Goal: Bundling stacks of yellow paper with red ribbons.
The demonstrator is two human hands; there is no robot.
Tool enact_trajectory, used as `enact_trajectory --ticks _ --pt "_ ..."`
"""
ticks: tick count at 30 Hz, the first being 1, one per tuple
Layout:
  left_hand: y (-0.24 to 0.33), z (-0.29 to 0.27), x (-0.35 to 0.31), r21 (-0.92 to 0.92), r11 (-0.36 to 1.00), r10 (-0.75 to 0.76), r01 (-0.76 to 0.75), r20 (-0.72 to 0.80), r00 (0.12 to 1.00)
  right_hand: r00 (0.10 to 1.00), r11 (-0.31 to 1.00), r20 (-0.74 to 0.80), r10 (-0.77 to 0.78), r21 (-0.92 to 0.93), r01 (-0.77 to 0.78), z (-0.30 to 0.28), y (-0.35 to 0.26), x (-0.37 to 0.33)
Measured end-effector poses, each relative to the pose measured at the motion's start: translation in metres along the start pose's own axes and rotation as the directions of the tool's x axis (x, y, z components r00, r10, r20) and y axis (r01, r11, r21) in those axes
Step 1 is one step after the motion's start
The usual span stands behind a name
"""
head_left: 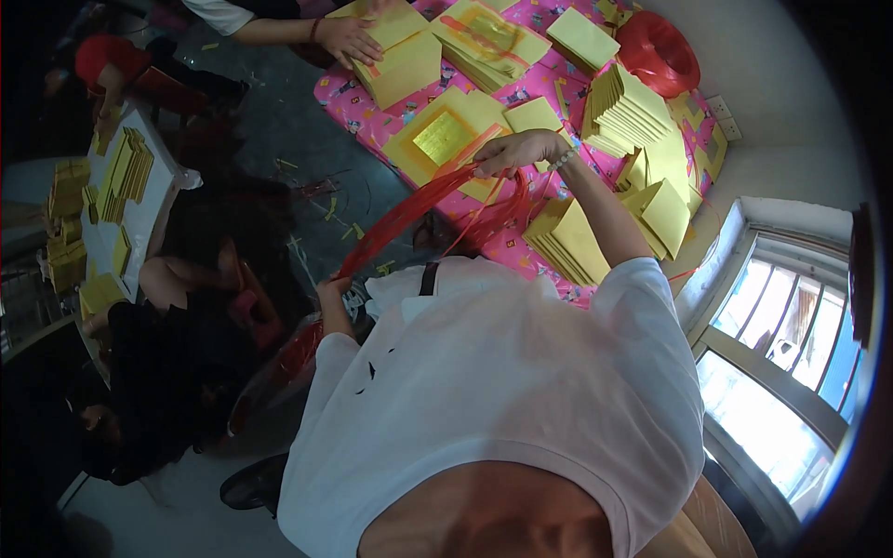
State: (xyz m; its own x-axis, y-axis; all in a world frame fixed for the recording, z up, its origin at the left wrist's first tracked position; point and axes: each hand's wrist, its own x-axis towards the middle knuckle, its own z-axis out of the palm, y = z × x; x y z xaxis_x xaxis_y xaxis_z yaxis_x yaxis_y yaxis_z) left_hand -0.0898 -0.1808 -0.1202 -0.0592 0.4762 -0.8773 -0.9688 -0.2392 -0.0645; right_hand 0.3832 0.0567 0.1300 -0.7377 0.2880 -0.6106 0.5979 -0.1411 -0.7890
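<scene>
A band of red plastic twine (402,216) runs slanting between my two hands, its strands bunched together. My right hand (517,152), with a beaded bracelet at the wrist, is closed on its upper end above the table. Loose red strands hang below this hand. My left hand (332,291) is closed round the lower end, close to my body, its fingers partly hidden. Under and beside my right hand lies a yellow paper sheet with a shiny gold square (441,139). A fanned stack of yellow folded paper (565,244) sits nearer to me.
More yellow paper stacks (621,113) and a big red twine roll (659,54) rest on the pink patterned tablecloth (346,99). A co-worker's hand (350,41) presses yellow paper at the far side. People sit round a white table (160,181) at left. A barred window (777,316) is at right.
</scene>
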Motion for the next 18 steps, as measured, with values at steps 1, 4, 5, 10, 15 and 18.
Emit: enact_trajectory --ticks 1,4,5,10,15,18 --pt "0.002 0.005 0.013 0.004 1.0 -0.001 0.001 -0.016 1.0 1.0 0.998 0.006 0.023 -0.067 -0.022 0.0 -0.002 -0.003" --pt "0.0 0.025 0.052 0.02 1.0 -0.002 0.003 -0.062 0.998 0.999 0.989 -0.005 0.035 -0.141 -0.035 0.002 -0.002 -0.001" --pt "0.0 0.036 0.068 0.02 1.0 0.001 0.0 -0.075 0.997 1.0 0.988 -0.018 0.022 -0.154 -0.024 0.001 -0.002 0.001" --pt "0.002 0.037 0.1 0.096 0.995 -0.008 0.023 -0.156 0.988 0.978 0.986 -0.201 0.049 -0.144 -0.079 -0.002 -0.004 -0.01" --pt "0.006 0.038 0.116 0.155 0.987 0.006 0.03 -0.224 0.975 0.979 1.0 -0.203 0.014 0.0 -0.014 -0.029 0.014 -0.022" --pt "0.018 0.052 0.099 0.176 0.984 0.017 0.018 -0.195 0.981 0.996 0.999 -0.092 0.012 0.041 -0.008 -0.039 0.003 -0.021"
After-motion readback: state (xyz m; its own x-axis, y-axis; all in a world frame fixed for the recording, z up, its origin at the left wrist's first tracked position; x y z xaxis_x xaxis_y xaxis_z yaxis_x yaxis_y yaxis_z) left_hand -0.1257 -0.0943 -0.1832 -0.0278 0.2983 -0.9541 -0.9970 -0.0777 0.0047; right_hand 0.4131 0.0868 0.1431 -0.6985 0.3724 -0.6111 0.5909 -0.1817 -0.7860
